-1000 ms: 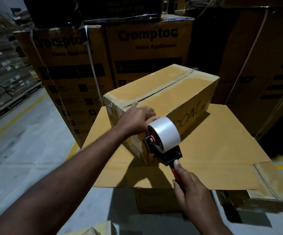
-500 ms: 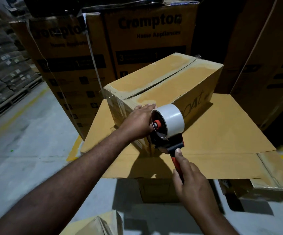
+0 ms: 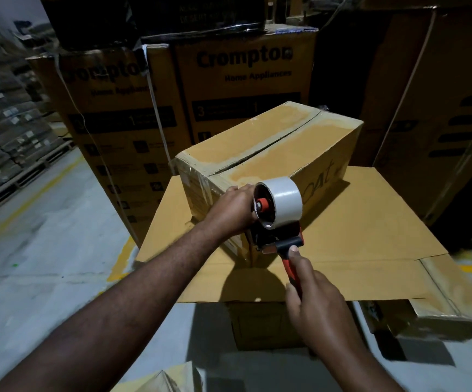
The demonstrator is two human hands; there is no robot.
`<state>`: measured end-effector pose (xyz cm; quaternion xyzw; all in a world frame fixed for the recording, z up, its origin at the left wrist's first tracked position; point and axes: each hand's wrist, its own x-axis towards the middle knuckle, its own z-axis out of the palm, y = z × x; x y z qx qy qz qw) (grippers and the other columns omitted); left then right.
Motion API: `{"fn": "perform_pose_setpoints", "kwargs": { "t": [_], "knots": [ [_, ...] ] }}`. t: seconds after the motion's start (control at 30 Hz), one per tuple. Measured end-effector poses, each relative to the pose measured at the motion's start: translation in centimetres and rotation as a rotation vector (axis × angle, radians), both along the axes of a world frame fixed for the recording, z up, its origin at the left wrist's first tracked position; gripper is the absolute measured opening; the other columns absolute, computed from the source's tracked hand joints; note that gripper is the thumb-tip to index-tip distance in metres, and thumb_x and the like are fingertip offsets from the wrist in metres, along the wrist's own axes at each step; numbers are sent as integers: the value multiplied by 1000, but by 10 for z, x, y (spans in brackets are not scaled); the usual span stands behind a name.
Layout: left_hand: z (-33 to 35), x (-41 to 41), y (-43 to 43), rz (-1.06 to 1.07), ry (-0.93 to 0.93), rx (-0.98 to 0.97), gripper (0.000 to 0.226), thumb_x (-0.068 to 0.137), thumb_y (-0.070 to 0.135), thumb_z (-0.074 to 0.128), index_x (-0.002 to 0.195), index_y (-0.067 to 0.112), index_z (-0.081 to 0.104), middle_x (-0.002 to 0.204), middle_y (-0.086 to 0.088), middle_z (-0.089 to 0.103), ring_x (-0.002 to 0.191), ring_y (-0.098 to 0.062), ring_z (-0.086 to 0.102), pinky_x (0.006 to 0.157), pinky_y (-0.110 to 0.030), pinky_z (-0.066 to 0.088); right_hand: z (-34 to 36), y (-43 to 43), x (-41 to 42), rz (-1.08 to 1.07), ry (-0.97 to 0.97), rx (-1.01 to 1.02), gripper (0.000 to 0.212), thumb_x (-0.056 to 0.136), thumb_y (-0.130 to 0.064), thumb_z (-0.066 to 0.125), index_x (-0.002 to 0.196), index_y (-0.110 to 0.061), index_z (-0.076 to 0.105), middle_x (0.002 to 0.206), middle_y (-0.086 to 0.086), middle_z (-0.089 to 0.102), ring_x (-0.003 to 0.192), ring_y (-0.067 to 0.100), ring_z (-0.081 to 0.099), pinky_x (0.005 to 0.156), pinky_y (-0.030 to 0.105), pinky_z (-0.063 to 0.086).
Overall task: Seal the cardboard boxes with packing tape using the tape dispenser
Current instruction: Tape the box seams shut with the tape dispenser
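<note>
A brown cardboard box (image 3: 280, 142) lies on a wide flat cardboard sheet (image 3: 370, 239), its top flaps meeting along an open centre seam. My right hand (image 3: 314, 301) grips the red handle of the tape dispenser (image 3: 278, 219), whose white tape roll sits against the box's near end. My left hand (image 3: 233, 210) rests on the box's near top corner, right beside the roll, fingers curled over the edge.
Tall "Crompton" cartons (image 3: 229, 89) stand stacked behind the box, and more big cartons (image 3: 438, 108) rise on the right. A smaller box (image 3: 257, 323) props up the sheet. Stacked sacks on pallets (image 3: 5, 131) line the left; grey floor (image 3: 45, 264) lies between.
The dispenser has moved up the box's near end toward the top edge. My left hand slid from the top face down to the near corner.
</note>
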<state>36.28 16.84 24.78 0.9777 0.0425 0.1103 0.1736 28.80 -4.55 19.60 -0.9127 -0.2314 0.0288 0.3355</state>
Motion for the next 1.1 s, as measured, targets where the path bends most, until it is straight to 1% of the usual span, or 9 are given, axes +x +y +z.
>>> {"fn": "perform_pose_setpoints", "kwargs": {
  "t": [0.1, 0.2, 0.33, 0.53, 0.67, 0.77, 0.9, 1.03, 1.1],
  "knots": [
    [-1, 0, 2, 34, -1, -24, 60, 90, 17, 71, 146, 15, 48, 147, -6, 53, 142, -25, 39, 120, -42, 28, 5, -8, 12, 33, 14, -3, 65, 99, -29, 54, 149, -44, 15, 120, -1, 59, 91, 12, 54, 73, 25, 48],
    [-11, 3, 1, -28, -35, 112, 72, 87, 31, 76, 150, 18, 44, 156, -5, 44, 146, -22, 36, 122, -44, 20, 5, -10, 16, 2, 199, 83, 57, 96, -31, 57, 144, -46, 28, 114, 0, 63, 76, 11, 59, 54, 17, 40],
    [-26, 5, 11, -54, -107, 229, 84, 86, 35, 78, 156, 17, 35, 164, -6, 31, 151, -22, 25, 124, -41, 9, -9, -5, -11, 1, 334, 122, 58, 97, -33, 57, 145, -46, 28, 115, -2, 62, 78, 6, 63, 57, 15, 45],
    [-16, 16, 22, -44, -76, 91, 59, 100, 38, 56, 155, 25, 38, 163, 2, 32, 151, -15, 25, 125, -39, 8, 12, -11, 9, -54, 184, 120, 58, 97, -33, 59, 143, -49, 27, 112, -6, 59, 79, 5, 61, 59, 19, 50],
    [-19, 18, 28, 10, -127, 123, 59, 100, 36, 59, 154, 22, 38, 162, 0, 35, 150, -17, 27, 125, -38, 10, 41, -24, 19, -62, 205, 107, 59, 96, -31, 61, 142, -50, 31, 110, -9, 53, 82, 6, 61, 61, 22, 52],
    [-17, 17, 35, -93, -115, 153, 59, 99, 31, 62, 153, 21, 40, 162, -2, 34, 150, -16, 27, 125, -36, 12, 68, -34, 26, -87, 184, 150, 61, 93, -30, 64, 141, -51, 33, 102, -13, 52, 81, 13, 64, 66, 32, 58],
    [-7, 7, 66, -227, -64, 152, 57, 97, 23, 65, 150, 20, 45, 160, -1, 37, 149, -13, 30, 125, -33, 12, 100, -28, 39, -69, 65, 279, 65, 91, -29, 65, 141, -54, 32, 101, -13, 53, 74, 17, 66, 58, 33, 56],
    [-18, -9, 100, -186, -39, -54, 51, 101, 18, 57, 150, 26, 45, 162, 9, 31, 154, -9, 11, 127, -44, 6, 106, 3, 55, 7, -55, 432, 64, 90, -32, 66, 143, -50, 35, 107, -21, 49, 81, 18, 65, 64, 44, 61],
    [-35, -12, 99, -84, -159, -233, 46, 103, 29, 51, 149, 29, 47, 163, 16, 26, 154, -5, 3, 126, -45, 7, 101, 29, 66, 39, -97, 495, 63, 90, -32, 65, 143, -48, 36, 110, -31, 44, 89, 14, 62, 69, 45, 61]
  ]
}}
